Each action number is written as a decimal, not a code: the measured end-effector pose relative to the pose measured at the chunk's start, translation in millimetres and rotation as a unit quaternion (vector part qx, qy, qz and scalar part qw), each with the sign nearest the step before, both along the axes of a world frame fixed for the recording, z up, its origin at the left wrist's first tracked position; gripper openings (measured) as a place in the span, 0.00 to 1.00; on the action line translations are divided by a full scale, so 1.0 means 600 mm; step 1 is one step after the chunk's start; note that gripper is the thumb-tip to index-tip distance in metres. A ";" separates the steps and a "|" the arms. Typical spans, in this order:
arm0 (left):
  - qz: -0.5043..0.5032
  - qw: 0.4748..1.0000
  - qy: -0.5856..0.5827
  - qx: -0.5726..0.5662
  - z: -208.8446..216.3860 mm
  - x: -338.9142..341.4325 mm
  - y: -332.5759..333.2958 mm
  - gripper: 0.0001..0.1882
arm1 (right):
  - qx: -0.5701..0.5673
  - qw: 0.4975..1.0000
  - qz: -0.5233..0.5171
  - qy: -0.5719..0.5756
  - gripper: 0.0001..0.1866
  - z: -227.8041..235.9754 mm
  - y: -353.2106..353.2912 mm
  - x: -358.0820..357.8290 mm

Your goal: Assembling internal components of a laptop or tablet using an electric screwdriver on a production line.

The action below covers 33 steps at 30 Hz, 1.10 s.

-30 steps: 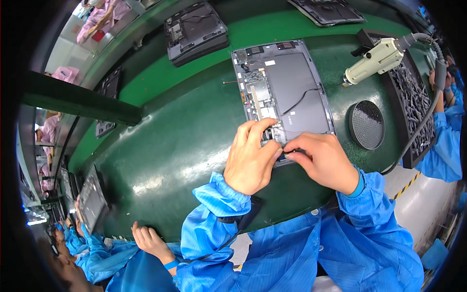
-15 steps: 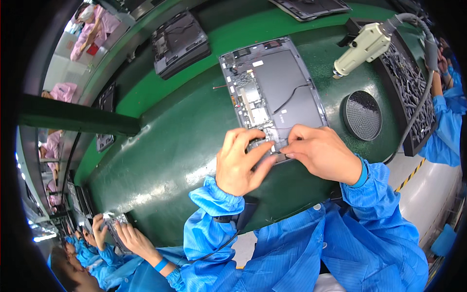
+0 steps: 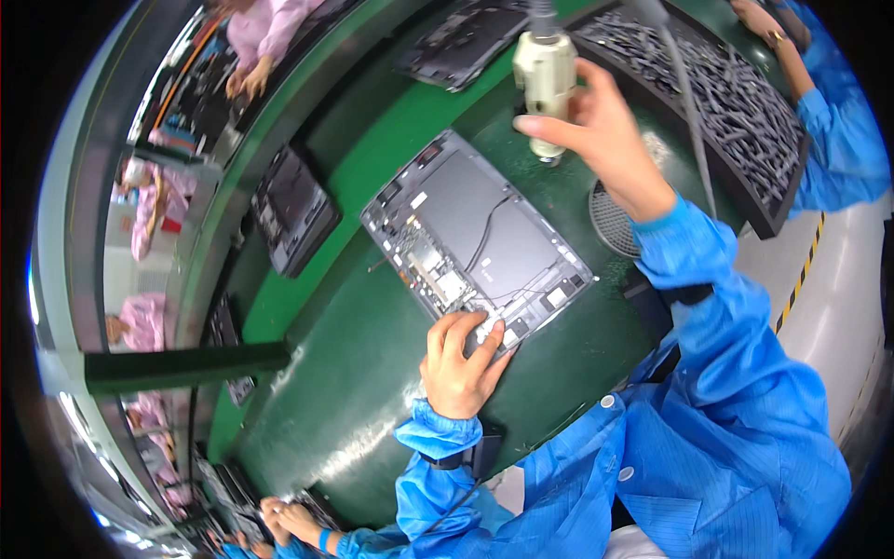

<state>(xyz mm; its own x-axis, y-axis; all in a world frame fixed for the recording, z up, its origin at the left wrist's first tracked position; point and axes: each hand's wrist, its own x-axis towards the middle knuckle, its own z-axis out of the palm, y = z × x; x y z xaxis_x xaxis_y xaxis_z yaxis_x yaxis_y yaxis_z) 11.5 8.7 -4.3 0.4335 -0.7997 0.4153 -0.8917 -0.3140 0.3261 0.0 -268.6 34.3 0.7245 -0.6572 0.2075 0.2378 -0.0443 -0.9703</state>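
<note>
Nearest, the left hand rests bent fingers on the near corner of an opened grey laptop base; whether they pinch anything there, I cannot tell. The right hand has left that corner — it now grasps a cream barrel-shaped power screwdriver beyond and right of the left, so two-handed fingering has apparently become one-handed steadying plus tool handling. Just nearer than this grip sits a round grey mesh dish; to its right, a black rectangular tray.
</note>
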 end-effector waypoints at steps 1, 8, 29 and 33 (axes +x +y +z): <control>-0.004 1.000 0.000 0.000 0.005 -0.003 -0.010 0.22 | -0.045 0.998 0.028 -0.015 0.36 -0.005 -0.019 0.018; -0.018 0.999 -0.034 0.027 0.012 0.000 -0.006 0.21 | 0.027 0.995 0.085 -0.045 0.19 0.036 -0.005 -0.035; -0.034 0.999 -0.017 0.030 0.004 -0.001 -0.006 0.22 | 0.115 0.989 0.012 -0.096 0.12 -0.010 0.022 -0.068; -0.035 0.999 -0.013 0.028 0.006 0.000 -0.010 0.21 | 0.108 0.990 0.005 -0.090 0.13 -0.009 0.021 -0.067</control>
